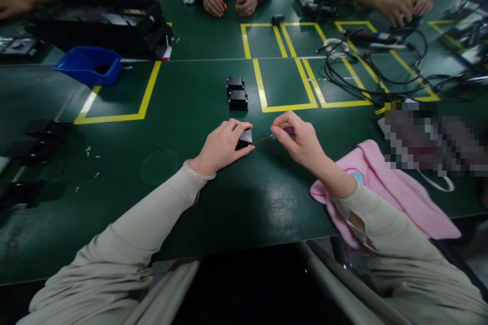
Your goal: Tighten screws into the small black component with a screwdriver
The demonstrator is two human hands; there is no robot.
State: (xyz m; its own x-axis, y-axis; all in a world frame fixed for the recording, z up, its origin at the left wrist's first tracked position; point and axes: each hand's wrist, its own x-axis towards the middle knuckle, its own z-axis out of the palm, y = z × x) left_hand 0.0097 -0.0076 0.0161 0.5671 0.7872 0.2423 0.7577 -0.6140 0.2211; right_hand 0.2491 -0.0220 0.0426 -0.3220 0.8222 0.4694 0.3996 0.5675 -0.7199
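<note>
In the middle of the green table, my left hand [224, 144] grips a small black box-like part [245, 138] between thumb and fingers. Part of that box is hidden by the fingers. To its right, my right hand [299, 139] is closed on the dark reddish handle of a screwdriver [288, 131]. The thin shaft points left, its tip at the right side of the box; whether it touches, I cannot tell. Just beyond my hands, two similar black boxes [238, 99] stand one behind the other.
A blue scoop-shaped bin [91, 63] and black trays [102, 23] stand at the back left. Small loose screws [96, 175] lie to the left. Cables [343, 73] and a pink cloth [389, 188] are on the right. Across the table, a co-worker's hands [231, 3] rest.
</note>
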